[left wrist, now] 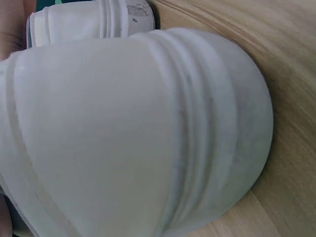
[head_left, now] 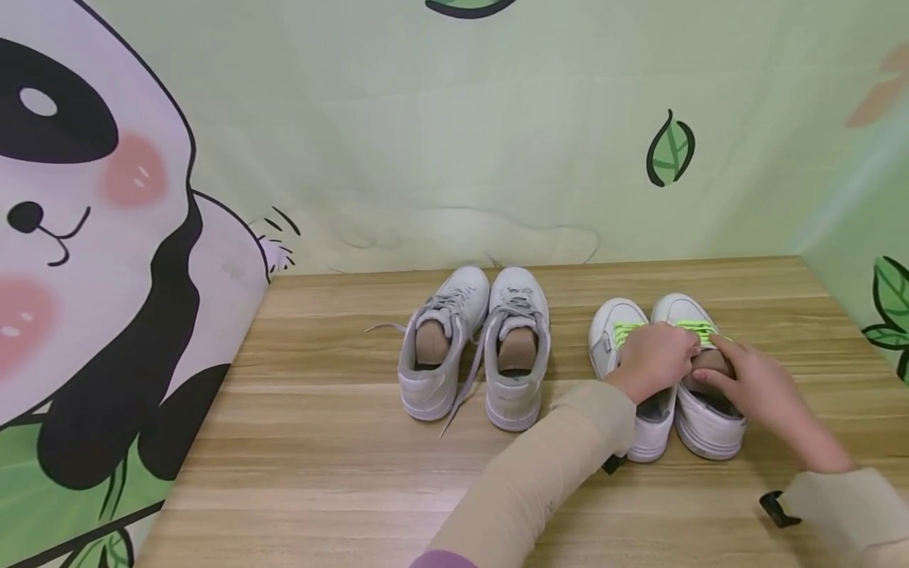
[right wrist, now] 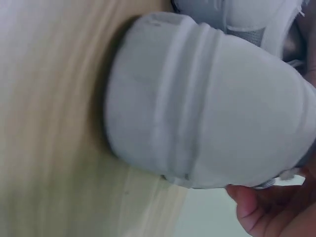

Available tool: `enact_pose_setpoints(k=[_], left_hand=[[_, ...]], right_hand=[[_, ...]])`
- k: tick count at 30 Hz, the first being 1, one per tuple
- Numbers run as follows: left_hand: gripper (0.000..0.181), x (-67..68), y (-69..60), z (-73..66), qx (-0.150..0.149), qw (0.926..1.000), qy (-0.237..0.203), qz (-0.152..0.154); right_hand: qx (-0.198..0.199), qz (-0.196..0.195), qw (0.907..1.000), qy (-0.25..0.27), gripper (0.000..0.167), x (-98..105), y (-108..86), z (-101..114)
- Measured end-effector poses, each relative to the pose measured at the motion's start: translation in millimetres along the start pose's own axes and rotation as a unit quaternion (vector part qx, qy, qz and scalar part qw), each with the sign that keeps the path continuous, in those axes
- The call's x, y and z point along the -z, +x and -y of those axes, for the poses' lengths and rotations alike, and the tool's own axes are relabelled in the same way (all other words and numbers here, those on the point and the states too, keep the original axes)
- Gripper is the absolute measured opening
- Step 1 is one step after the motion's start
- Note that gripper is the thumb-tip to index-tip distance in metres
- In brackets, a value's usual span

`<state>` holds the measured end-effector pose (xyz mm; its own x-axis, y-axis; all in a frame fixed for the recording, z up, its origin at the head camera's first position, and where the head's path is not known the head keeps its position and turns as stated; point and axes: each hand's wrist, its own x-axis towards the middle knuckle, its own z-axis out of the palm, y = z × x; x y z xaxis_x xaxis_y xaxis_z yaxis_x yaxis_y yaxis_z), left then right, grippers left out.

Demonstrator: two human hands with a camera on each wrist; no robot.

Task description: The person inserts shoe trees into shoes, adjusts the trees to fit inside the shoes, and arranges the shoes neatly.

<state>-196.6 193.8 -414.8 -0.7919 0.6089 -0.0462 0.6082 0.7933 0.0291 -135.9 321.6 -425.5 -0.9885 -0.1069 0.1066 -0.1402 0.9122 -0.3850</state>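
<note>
On the right stands a pair of white shoes with lime-green laces (head_left: 692, 327), toes toward the wall. My left hand (head_left: 656, 359) reaches across the left shoe (head_left: 649, 434), its curled fingers gripping the right shoe (head_left: 710, 430) near the tongue and laces. With its thumb at that shoe's opening and its index finger by the laces, my right hand (head_left: 763, 386) holds the same shoe; its fingertips are partly hidden. The left wrist view is filled by a white heel (left wrist: 98, 123). In the right wrist view, fingers (right wrist: 247, 202) touch the shoe's far side.
Left of my hands stands a second white pair with grey laces, a left shoe (head_left: 429, 390) and a right shoe (head_left: 514, 394); loose lace ends trail on the wood-grain surface (head_left: 319, 473). A green wall (head_left: 390, 142) with a printed panda (head_left: 128, 237) rises behind and beside them.
</note>
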Motion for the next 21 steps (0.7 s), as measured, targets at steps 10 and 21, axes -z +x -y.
enact_pose_setpoints(k=[10,21], left_hand=[[0.008,-2.3,-3.2,2.9,-0.014,0.9995,0.025,-0.017],[0.011,-2.0,-2.3,1.6,-0.025,0.9987,0.036,-0.025]], right_hand=[[-0.014,-0.054,0.9984,0.009,0.043,-8,0.6,10],[-0.039,-0.071,0.9966,0.014,0.04,-7,2.3,12]])
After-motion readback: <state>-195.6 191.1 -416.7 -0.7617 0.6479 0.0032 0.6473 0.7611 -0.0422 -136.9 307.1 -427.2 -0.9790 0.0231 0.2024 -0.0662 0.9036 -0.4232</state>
